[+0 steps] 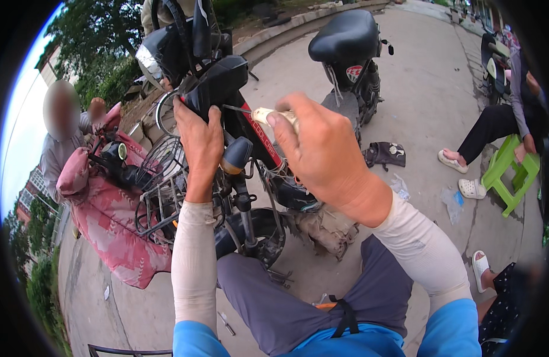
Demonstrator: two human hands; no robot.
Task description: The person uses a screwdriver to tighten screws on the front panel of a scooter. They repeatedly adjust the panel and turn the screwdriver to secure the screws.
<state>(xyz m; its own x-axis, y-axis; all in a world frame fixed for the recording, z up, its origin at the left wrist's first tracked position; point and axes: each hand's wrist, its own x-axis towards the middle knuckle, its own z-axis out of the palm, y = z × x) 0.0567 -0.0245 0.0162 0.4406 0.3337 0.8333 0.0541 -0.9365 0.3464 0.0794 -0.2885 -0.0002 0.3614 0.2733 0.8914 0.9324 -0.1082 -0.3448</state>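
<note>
In front of me stands an electric scooter with its front end partly opened up. My left hand (200, 140) grips the lower edge of its black plastic cover (227, 74), thumb on the near side and the other fingers partly hidden behind. My right hand (325, 146) is closed round the pale handle of a screwdriver (262, 114). The thin shaft points left at the cover, close to my left thumb; whether its tip touches a screw I cannot make out. Below the cover runs a red panel (262, 140), beside an amber turn signal (236, 156).
A black scooter seat (349, 35) rises behind. At left, a person stands by a bike with a pink quilted cover (111, 220) and wire basket (164, 166). Someone sits at right near a green stool (512, 172). A knife-like tool (227, 323) lies on the ground.
</note>
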